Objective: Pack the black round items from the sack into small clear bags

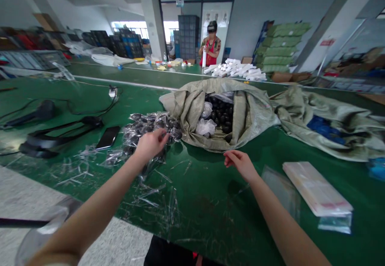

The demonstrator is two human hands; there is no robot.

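"Hands first: where are they?"

"My left hand is over the bagged black pieces, thumb and fingers drawn close together. Whether they grip one, I can't tell. My right hand is half curled above the green table, just in front of the woven sack. I can't tell if something is between those fingertips."

"And the black pieces themselves?"

"The bagged ones lie heaped under and around my left hand, spreading mostly toward its 10 o'clock. The loose black pieces sit in the sack's open mouth, at 11 o'clock from my right hand and 2 o'clock from my left, apart from both."

"What else is close?"

"A stack of clear bags lies between 3 and 4 o'clock from my right hand. From my left, a phone lies at 9 o'clock, and thin clear strips are scattered near 6."

"Anyone across from you?"

"A co-worker in a red apron, at 12 o'clock, holding a white piece upright."
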